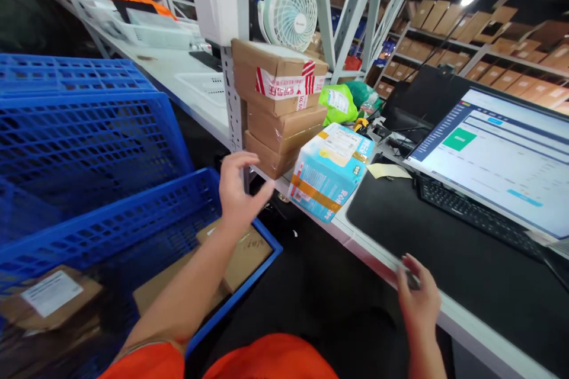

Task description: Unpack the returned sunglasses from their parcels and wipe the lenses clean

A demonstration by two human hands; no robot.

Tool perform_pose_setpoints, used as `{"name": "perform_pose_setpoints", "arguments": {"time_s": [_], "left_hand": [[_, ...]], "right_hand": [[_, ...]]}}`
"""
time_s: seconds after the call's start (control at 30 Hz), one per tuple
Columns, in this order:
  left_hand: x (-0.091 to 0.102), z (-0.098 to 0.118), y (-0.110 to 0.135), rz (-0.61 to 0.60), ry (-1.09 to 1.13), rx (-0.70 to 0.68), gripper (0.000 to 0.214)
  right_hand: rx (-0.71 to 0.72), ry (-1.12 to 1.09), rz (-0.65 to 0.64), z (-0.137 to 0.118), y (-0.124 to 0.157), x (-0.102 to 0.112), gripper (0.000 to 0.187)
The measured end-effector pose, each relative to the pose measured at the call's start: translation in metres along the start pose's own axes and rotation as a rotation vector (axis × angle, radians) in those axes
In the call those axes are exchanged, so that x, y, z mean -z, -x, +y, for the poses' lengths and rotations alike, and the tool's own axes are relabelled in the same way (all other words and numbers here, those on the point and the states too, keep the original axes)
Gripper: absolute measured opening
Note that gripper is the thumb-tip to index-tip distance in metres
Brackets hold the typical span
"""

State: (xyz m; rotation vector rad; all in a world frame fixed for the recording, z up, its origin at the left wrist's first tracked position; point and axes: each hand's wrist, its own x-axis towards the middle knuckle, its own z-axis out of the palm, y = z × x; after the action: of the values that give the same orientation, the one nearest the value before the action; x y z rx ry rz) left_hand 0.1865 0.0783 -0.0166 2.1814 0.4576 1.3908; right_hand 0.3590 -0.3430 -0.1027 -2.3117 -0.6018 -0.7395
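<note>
Orange sleeves (271,361) fill the bottom of the view, with bare forearms reaching out from them. The right hand (418,302) sits at the front edge of the worktop (484,337), its fingers curled narrowly around a small grey object (411,277). That object is mostly hidden, so I cannot tell whether it is gripped or only touched. The left hand (237,192) is open wide, fingers spread and holding nothing, in the air just left of the worktop and above the rim of a blue plastic crate (111,231). Flat cardboard parcels (242,254) lie inside that crate; they look light and fairly stiff, and their edges seem the easiest place to take hold. A second blue crate (89,142) stands behind it. On the worktop, a black mat (400,219) lies ahead of the right hand, with a keyboard (475,213) and a monitor (489,154) beyond it. Farther along the worktop are a soft blue package (329,172) and a stack of taped cartons (275,89), with a white fan (288,9) behind them. Shelves of brown boxes (502,41) stand well past the worktop's far end.
</note>
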Motion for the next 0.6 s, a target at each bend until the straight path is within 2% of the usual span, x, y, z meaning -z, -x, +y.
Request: {"name": "perform_pose_setpoints", "arguments": {"time_s": [0.07,0.1,0.17,0.2,0.27,0.3,0.33,0.4,0.47,0.5,0.53,0.6], "left_hand": [[-0.025,-0.03,-0.027,0.142,-0.011,0.141,0.08],[-0.036,-0.041,-0.037,0.159,-0.025,0.183,0.096],[-0.053,-0.05,-0.05,0.15,-0.045,0.189,0.11],[-0.058,-0.049,-0.05,0.173,-0.051,0.171,0.111],[-0.064,-0.033,-0.037,0.246,-0.035,0.109,0.107],[-0.067,-0.02,-0.025,0.305,0.005,0.061,0.103],[-0.07,-0.007,-0.01,0.313,0.062,0.019,0.106],[-0.08,0.021,0.021,0.207,0.168,0.027,0.134],[-0.096,0.043,0.045,0.031,0.161,0.118,0.161],[-0.104,0.05,0.051,-0.019,0.118,0.166,0.166],[-0.112,0.054,0.054,-0.042,0.084,0.199,0.169],[-0.126,0.057,0.048,-0.004,0.041,0.252,0.17]], "right_hand": [[0.059,-0.118,-0.075,-0.029,0.004,-0.009,0.047],[0.119,-0.159,-0.13,-0.043,0.004,-0.014,0.049],[0.226,-0.209,-0.233,-0.067,0.002,-0.023,0.052],[0.254,-0.225,-0.268,-0.076,0.0,-0.027,0.052],[0.259,-0.255,-0.303,-0.087,-0.004,-0.033,0.052],[0.254,-0.273,-0.306,-0.09,-0.006,-0.036,0.051],[0.253,-0.291,-0.306,-0.091,-0.007,-0.038,0.051],[0.28,-0.327,-0.311,-0.093,-0.008,-0.043,0.05],[0.354,-0.343,-0.328,-0.095,-0.008,-0.046,0.05],[0.397,-0.341,-0.339,-0.096,-0.009,-0.047,0.05],[0.437,-0.334,-0.345,-0.096,-0.01,-0.046,0.05],[0.496,-0.329,-0.33,-0.095,-0.013,-0.044,0.05]]}}
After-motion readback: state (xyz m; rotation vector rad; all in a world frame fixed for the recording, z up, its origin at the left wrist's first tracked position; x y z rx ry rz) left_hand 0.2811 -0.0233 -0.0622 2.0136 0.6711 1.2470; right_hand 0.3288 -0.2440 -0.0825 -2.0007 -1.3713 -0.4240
